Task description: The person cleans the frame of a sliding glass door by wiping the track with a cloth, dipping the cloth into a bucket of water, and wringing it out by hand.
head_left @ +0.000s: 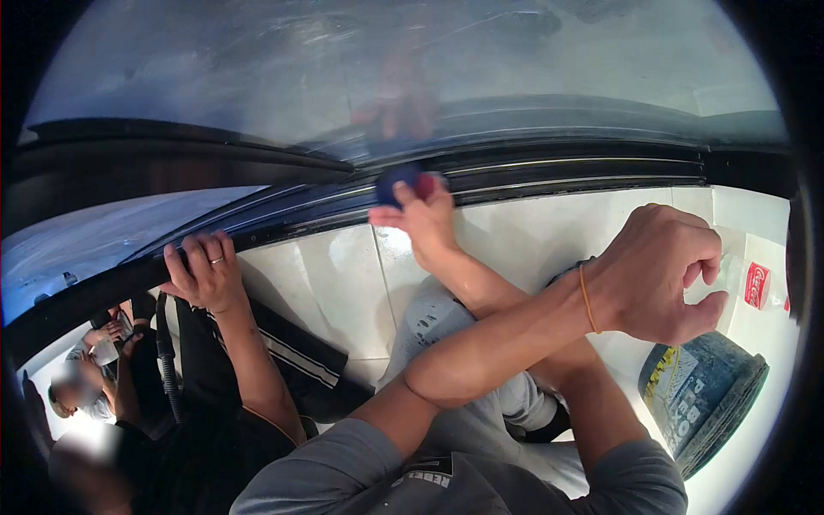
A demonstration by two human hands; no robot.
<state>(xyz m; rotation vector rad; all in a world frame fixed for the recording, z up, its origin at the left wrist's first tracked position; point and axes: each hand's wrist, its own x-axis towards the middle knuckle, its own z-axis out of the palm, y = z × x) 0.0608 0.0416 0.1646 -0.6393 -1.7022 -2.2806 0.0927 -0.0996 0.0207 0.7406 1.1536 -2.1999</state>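
Note:
My arms are crossed, the left over the right. At the centre, my right hand (421, 215) presses a dark blue pad (397, 187) with a red part against the black sliding-door track (549, 172); the pad is slightly blurred. My left hand (657, 275), with an orange band at its wrist, hangs at the right with loosely curled fingers. A gap shows between its thumb and fingertips, with nothing in it. Just beyond those fingertips is a clear bottle with a red label (756, 285).
A dark, worn bucket (699, 399) lies tilted at the right on white tiles (318, 266). Beside me at the left, another person's hand (204, 270) grips a black frame edge (94, 296). A further person (94, 378) sits behind. A large glass panel (549, 60) spans the top.

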